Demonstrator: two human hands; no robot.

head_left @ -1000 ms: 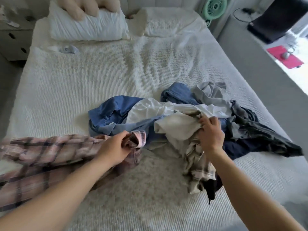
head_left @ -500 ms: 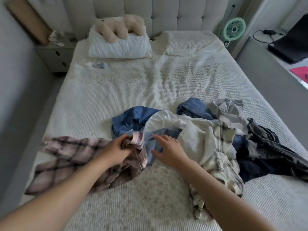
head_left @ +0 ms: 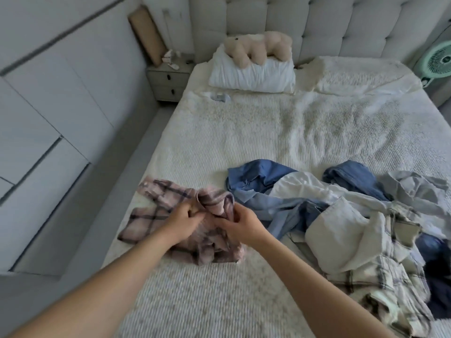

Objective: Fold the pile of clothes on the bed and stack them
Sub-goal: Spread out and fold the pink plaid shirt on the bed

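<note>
Since the earlier frame, the right hand (head_left: 244,222) has been brought off the pile of clothes (head_left: 346,215) and onto the pink plaid shirt (head_left: 158,208), where the left hand (head_left: 181,220) is already placed. Bunched fabric is gripped by both hands with curled fingers. Shirt is spread on the bed (head_left: 268,132) near its left edge, just beside the pile. Pillow (head_left: 251,74) is seen at the headboard.
</note>
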